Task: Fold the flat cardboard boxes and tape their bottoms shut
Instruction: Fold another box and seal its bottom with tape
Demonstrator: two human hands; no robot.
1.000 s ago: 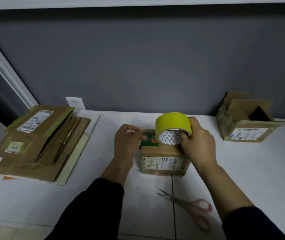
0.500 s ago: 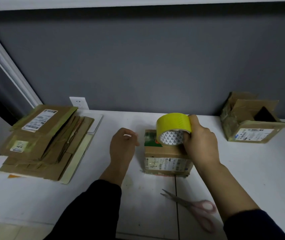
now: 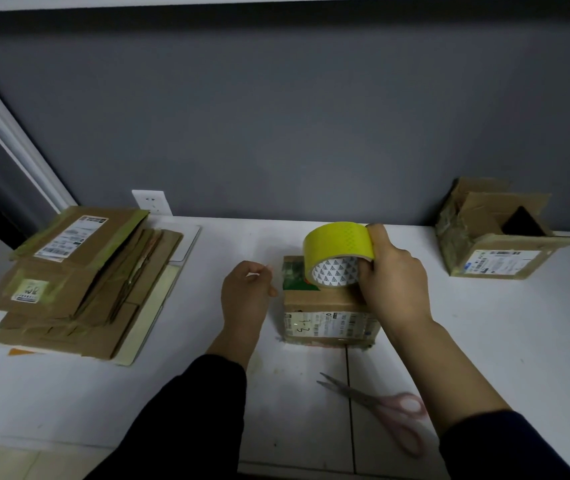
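A small folded cardboard box (image 3: 325, 308) stands on the white table (image 3: 484, 341) in the middle, with labels on its near side and green tape on top. My right hand (image 3: 392, 277) grips a yellow tape roll (image 3: 337, 242) standing on edge on top of the box. Just left of the box is my left hand (image 3: 246, 296), its fingers loosely curled with nothing visible in them and the thumb close to the box's left edge. A stack of flat cardboard boxes (image 3: 79, 282) lies at the left.
Pink-handled scissors (image 3: 380, 405) lie on the table near me, right of the middle. A folded open-topped box (image 3: 498, 244) stands at the back right. A wall outlet (image 3: 151, 201) is behind the stack. The grey wall borders the table's far edge.
My left hand has let go at the box's top left edge and drawn back to the left. The tape roll has stayed on the box in my right hand.
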